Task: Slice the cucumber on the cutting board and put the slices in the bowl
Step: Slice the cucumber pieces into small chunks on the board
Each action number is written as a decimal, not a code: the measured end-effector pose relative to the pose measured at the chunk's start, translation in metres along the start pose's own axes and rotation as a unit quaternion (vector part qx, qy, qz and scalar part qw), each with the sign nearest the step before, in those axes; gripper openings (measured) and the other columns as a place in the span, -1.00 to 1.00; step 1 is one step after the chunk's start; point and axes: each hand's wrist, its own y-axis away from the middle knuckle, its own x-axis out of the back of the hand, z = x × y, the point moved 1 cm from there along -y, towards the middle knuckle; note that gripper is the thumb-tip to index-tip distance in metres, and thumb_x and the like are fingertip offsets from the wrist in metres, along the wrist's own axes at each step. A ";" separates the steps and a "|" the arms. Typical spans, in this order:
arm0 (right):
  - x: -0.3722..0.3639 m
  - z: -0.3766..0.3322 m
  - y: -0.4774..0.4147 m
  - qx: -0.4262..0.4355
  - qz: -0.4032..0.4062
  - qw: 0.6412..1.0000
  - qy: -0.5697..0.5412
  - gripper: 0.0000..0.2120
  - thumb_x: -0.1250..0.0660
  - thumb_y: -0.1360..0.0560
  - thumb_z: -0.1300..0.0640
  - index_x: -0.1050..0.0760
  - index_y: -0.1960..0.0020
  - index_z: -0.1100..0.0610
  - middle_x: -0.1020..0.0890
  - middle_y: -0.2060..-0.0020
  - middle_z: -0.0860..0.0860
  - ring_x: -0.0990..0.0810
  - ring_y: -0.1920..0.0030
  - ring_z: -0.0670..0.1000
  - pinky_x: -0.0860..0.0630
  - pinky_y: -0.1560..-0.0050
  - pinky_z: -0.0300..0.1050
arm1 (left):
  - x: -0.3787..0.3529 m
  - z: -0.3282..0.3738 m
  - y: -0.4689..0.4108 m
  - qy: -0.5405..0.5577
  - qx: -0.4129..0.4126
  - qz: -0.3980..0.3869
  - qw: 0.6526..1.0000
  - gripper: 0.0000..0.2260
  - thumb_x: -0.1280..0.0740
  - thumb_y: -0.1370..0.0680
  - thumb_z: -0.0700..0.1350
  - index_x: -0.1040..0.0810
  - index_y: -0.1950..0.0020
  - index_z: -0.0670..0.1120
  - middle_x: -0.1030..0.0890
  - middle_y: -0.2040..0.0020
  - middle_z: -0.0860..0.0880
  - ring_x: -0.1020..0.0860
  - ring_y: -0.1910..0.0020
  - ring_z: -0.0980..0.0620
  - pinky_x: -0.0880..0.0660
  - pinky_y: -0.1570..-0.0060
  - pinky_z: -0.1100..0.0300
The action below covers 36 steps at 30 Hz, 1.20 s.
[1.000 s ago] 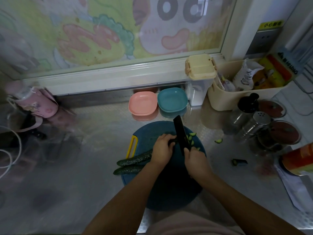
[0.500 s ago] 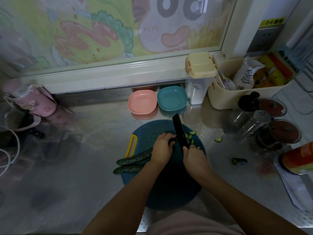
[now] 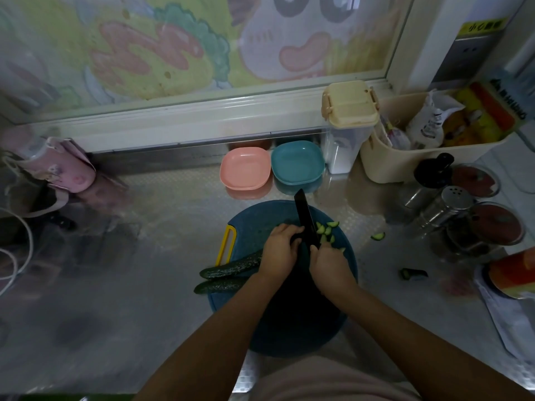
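A round blue cutting board [image 3: 260,218] with a yellow handle lies on the steel counter. Two long cucumber halves [image 3: 228,267] lie across its left side. My left hand [image 3: 279,250] holds their right ends down with curled fingers. My right hand [image 3: 328,264] grips the handle of a black knife [image 3: 304,217], whose blade points away from me just right of my left fingers. Several pale green slices [image 3: 327,231] lie right of the blade. A pink bowl [image 3: 245,172] and a teal bowl [image 3: 297,166] stand behind the board.
One stray slice [image 3: 377,235] and a dark cucumber end [image 3: 409,274] lie on the counter right of the board. Jars and a metal shaker [image 3: 447,205] crowd the right side, with a beige bin [image 3: 411,160] and a lidded container [image 3: 346,131] behind. A pink pouch [image 3: 62,166] sits far left.
The knife has shifted slightly between cuts, staying beside my left fingers. Both hands stay in place on the board.
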 end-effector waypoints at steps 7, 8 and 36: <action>0.000 0.008 0.003 -0.014 0.003 1.000 0.018 -0.65 -0.01 -0.64 0.07 -0.42 -0.07 0.32 -0.60 0.04 0.21 -0.57 0.05 0.16 -0.33 0.22 -0.16 | 0.004 0.000 0.000 0.004 -0.003 -0.016 1.000 -0.73 -0.32 -0.49 -0.34 -0.58 -0.17 -0.20 -0.57 -0.04 -0.17 -0.50 -0.07 -0.10 -0.28 -0.01 0.38; 0.001 0.010 0.005 -0.015 0.002 1.000 0.021 -0.65 0.00 -0.64 0.06 -0.42 -0.08 0.32 -0.60 0.03 0.21 -0.57 0.03 0.15 -0.34 0.20 -0.15 | 0.004 0.001 0.000 0.004 0.001 -0.017 1.000 -0.74 -0.33 -0.49 -0.33 -0.58 -0.17 -0.20 -0.57 -0.04 -0.17 -0.50 -0.07 -0.10 -0.29 -0.01 0.37; 0.006 0.002 0.004 -0.002 -0.013 1.000 -0.003 -0.65 0.01 -0.65 0.07 -0.43 -0.06 0.30 -0.60 0.07 0.19 -0.57 0.10 0.13 -0.30 0.27 -0.17 | 0.003 0.000 -0.003 0.003 0.019 -0.017 1.000 -0.75 -0.34 -0.47 -0.34 -0.59 -0.14 -0.19 -0.58 -0.02 -0.16 -0.53 -0.04 -0.08 -0.32 0.02 0.34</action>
